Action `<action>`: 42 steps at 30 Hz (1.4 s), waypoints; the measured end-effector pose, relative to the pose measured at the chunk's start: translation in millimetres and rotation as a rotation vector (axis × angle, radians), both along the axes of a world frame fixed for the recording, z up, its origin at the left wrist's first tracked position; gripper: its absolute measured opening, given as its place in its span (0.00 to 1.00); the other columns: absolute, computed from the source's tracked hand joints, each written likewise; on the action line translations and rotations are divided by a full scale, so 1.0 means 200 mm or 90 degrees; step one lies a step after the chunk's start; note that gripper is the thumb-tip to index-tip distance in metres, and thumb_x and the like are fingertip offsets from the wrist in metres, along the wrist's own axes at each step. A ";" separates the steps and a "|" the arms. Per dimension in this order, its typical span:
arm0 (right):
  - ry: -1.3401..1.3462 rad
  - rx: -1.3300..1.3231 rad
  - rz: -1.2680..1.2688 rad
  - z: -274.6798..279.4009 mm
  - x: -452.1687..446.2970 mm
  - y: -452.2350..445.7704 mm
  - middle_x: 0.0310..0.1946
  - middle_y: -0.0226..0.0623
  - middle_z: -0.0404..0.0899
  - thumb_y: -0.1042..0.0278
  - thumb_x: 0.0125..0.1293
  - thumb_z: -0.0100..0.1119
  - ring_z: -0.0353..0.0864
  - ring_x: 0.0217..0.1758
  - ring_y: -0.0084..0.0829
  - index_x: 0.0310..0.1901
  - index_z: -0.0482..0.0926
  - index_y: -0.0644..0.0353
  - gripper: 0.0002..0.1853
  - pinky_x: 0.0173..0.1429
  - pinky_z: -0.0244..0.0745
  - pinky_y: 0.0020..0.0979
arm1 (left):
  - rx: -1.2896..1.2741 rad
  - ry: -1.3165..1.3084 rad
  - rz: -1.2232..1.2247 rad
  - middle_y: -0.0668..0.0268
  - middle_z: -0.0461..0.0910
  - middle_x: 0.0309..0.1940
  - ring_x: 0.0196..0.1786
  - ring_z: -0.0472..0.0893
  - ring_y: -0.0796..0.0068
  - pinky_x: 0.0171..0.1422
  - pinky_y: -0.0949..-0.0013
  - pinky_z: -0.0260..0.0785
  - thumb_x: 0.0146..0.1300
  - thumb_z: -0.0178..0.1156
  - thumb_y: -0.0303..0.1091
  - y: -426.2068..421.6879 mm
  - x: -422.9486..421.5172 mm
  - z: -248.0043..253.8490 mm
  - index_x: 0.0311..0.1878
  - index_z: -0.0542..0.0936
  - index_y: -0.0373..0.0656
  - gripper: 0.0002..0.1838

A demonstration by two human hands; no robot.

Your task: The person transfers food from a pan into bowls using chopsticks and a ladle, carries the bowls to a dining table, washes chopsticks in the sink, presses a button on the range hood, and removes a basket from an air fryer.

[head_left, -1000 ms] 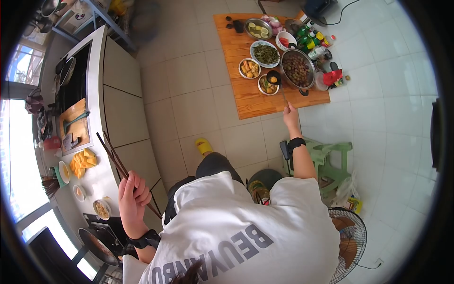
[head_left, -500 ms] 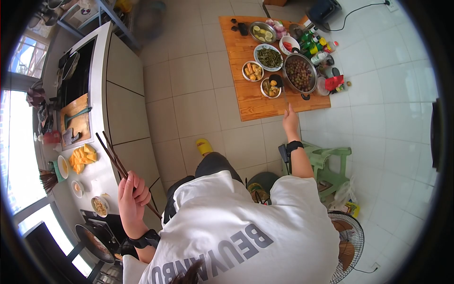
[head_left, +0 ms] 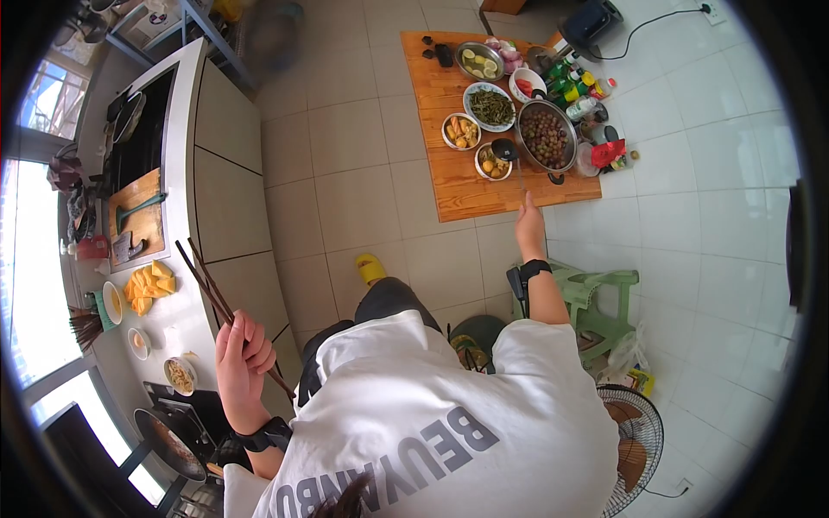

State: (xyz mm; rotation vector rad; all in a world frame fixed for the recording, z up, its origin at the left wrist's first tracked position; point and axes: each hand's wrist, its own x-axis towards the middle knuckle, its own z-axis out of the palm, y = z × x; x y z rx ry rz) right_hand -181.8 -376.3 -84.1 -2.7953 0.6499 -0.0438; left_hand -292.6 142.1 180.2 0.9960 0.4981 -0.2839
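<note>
My left hand (head_left: 246, 345) is wrapped round a pair of dark chopsticks (head_left: 207, 283), held away from the counter with their tips pointing up and left. My right hand (head_left: 529, 229) grips the handle of a black ladle (head_left: 504, 150) at the near edge of the wooden table (head_left: 462, 200). The ladle's head hangs over the right side of a small white bowl (head_left: 489, 173) of yellowish food. Just right of it stands a metal pot (head_left: 572, 155) full of dark round pieces, possibly grapes.
Further back on the table are a bowl of food chunks (head_left: 461, 131), a plate of green vegetables (head_left: 491, 106), a bowl of lemon slices (head_left: 480, 62) and several bottles. A green stool (head_left: 596, 302) and a fan (head_left: 635, 440) stand at right. The left counter holds a cutting board (head_left: 138, 220).
The ladle's head has turned a little, so its hollow shows more, and has shifted slightly right over the small bowl. My left hand and the chopsticks have hardly moved.
</note>
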 end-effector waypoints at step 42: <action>0.162 0.524 1.375 1.21 -0.83 3.98 0.29 0.33 0.75 0.73 0.67 0.48 0.71 0.28 0.25 0.63 0.67 0.60 0.22 0.37 0.69 0.24 | 0.188 -0.070 0.969 0.78 0.53 0.15 0.14 0.52 0.90 0.16 0.81 0.43 0.72 0.45 0.39 0.68 -2.38 0.05 0.29 0.63 0.47 0.14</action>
